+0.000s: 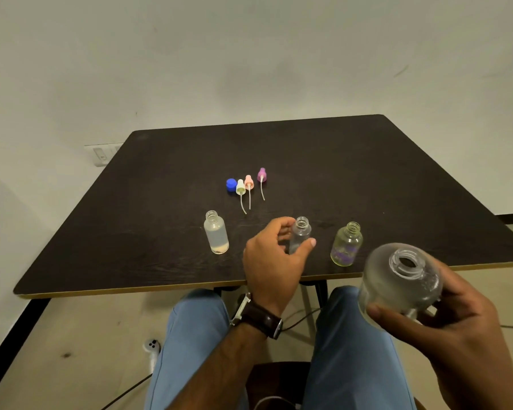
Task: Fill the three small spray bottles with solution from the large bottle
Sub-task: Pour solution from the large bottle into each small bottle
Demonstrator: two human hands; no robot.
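Three small uncapped spray bottles stand on the dark table point(367, 173). The left bottle point(216, 232) holds cloudy liquid. My left hand point(274, 255) grips the clear middle bottle point(300, 236) with fingers and thumb curled round it. The right bottle point(347, 244) has a purple label and stands untouched. My right hand point(456, 329) holds the large clear bottle point(400, 282), open-mouthed, in the air in front of the table's near edge.
A blue cap point(231, 184) and three spray heads with dip tubes, yellowish point(240, 187), pink point(248, 183) and purple point(261, 175), lie behind the bottles. My knees in blue trousers are below the table edge. A white wall stands behind.
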